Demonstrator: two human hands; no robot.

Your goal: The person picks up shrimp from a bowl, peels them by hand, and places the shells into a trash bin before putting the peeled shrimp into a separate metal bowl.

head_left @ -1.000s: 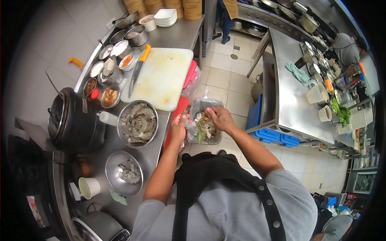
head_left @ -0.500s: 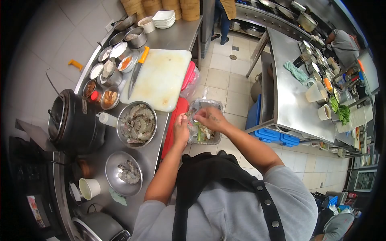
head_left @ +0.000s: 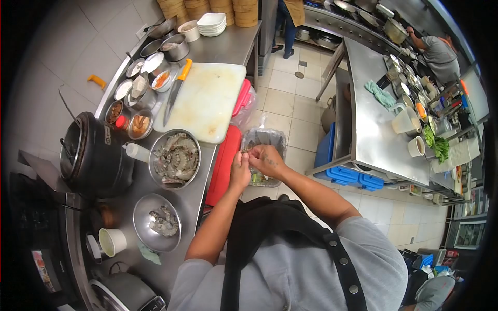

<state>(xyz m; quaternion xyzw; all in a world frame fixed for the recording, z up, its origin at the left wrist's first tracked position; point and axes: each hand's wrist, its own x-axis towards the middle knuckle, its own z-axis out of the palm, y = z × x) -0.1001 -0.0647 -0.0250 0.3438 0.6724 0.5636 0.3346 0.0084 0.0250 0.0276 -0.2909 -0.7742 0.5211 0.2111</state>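
My left hand [head_left: 240, 171] and my right hand [head_left: 266, 159] meet above a lined waste bin [head_left: 280, 142], fingers closed in a pinch around a small greyish shrimp. Most of it is hidden by the fingers. Scraps, some green, lie inside the bin. To the left on the steel counter, a metal bowl [head_left: 151, 179] is full of raw grey shrimp [head_left: 176, 156]. A second metal bowl [head_left: 145, 228] nearer me holds a few shrimp [head_left: 164, 222].
A white cutting board [head_left: 212, 98] carries a knife [head_left: 179, 88] with a yellow handle. A red lid [head_left: 224, 168] stands beside the counter edge. A black pot [head_left: 96, 155] and ingredient bowls line the wall. Across the aisle is a steel table [head_left: 373, 124]; a co-worker [head_left: 441, 57] stands beyond.
My right hand has moved left and now touches my left hand at the fingertips; before, they were slightly apart over the bin. The co-worker at the stove has shifted with an arm extended.
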